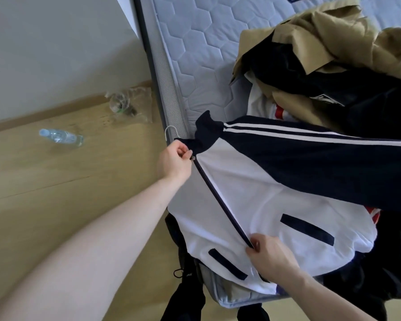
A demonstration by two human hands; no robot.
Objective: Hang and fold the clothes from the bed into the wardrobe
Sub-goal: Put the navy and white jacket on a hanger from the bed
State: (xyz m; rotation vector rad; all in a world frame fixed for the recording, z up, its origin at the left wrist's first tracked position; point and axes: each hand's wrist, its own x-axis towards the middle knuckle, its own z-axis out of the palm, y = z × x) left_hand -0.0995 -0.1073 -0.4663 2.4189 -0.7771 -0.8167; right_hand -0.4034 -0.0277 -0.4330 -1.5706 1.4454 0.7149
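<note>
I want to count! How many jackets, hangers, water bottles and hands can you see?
White and navy jacket: 1
Hanger, only its white hook showing: 1
Water bottle: 1
Hands: 2, left hand and right hand
Total: 5

Two bare forearms show, with no sleeve, watch, ring or glove visible on either. The left hand (174, 158) has short, plain nails so far as the soft focus lets one tell. The right hand (270, 257) is likewise unadorned, its wrist bare down to the frame's edge.
</note>
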